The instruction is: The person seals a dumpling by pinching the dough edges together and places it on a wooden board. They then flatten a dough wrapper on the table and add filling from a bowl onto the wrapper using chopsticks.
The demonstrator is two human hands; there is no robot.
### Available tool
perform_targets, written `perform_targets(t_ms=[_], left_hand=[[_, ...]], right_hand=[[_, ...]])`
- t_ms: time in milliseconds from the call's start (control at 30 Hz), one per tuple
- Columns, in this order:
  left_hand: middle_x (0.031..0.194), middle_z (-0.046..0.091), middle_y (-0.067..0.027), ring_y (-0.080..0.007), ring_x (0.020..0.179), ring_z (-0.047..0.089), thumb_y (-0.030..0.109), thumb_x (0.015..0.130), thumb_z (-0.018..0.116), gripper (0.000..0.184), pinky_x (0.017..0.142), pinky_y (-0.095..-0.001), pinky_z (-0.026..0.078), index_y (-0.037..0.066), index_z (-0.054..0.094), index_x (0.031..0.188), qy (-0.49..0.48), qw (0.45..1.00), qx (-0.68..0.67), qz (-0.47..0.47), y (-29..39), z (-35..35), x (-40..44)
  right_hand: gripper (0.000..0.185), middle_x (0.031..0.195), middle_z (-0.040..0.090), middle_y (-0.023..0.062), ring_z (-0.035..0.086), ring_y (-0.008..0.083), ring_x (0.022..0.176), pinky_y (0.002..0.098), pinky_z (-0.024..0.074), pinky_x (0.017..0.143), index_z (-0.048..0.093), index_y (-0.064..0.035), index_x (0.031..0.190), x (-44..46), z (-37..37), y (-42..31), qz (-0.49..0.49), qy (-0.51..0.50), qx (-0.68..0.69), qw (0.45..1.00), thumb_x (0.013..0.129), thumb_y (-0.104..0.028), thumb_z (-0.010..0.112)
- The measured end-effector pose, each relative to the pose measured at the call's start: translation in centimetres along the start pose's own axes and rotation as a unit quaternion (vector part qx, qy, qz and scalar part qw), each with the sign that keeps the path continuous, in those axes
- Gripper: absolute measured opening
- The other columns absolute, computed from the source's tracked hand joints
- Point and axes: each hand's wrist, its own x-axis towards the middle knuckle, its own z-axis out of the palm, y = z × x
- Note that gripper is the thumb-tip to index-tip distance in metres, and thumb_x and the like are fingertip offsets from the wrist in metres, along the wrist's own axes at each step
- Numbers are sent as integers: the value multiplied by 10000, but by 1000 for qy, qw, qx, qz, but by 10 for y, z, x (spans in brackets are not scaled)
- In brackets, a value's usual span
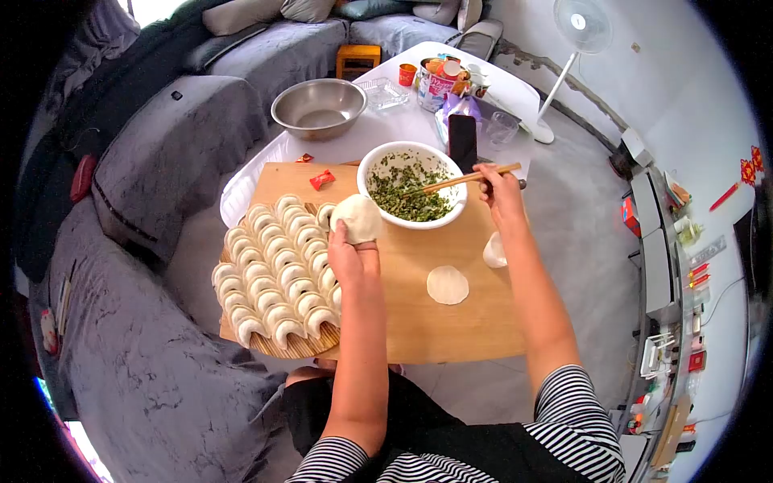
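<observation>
My left hand [354, 256] holds up a round dough wrapper [358, 218], close to the left side of the white bowl [460, 211]. Chopsticks [475, 177] are gripped in my right hand [501, 193], their tips in the green chopped filling [407, 185] inside that bowl. Rows of folded dumplings [278, 266] cover a round slatted tray [282, 349] on the left of the wooden board [411, 338]. One flat wrapper [448, 286] lies on the board, and another pale dough piece [495, 251] is partly hidden by my right forearm.
Behind the board are a steel basin [319, 109], a clear plastic tray [385, 94], a red cup [407, 75], a phone [462, 143] standing upright and a tub of packets [435, 92]. A red wrapped packet [321, 179] lies near the bowl. A sofa [177, 137] curves along the left.
</observation>
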Motion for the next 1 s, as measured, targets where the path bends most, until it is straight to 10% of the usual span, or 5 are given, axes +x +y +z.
perform_targets(t_ms=[367,567,700,1000], left_hand=[[1176,542,-133,-253,1039,578,126,964,376,302,843,-395,515,13,436,1238,77,996,-1,47,-10,4,1],[1196,551,-166,-289,1079,569,107,950,400,309,920,-463,484,-43,446,1217,58,997,31,47,-11,-3,2],[1171,548,-134,-257,1039,580,118,950,420,318,850,-416,518,4,433,1246,60,998,13,34,-9,-13,6],[1182,563,-159,-288,1073,573,101,939,433,297,921,-454,486,-39,457,1200,72,997,28,25,1,-15,7]], right_hand=[[251,584,589,87,570,201,568,327,468,597,661,-4,721,40,62,-35,-152,-61,-413,896,730,-255,660],[248,638,599,91,547,176,563,314,460,590,641,16,776,28,86,-53,-168,-174,-404,883,721,-225,653],[179,622,558,8,532,123,606,281,438,577,633,-47,738,41,77,-51,59,-222,-303,925,722,-224,647],[280,644,574,37,526,102,626,265,423,591,584,-18,711,38,100,-47,-114,-241,-420,868,725,-271,702]])
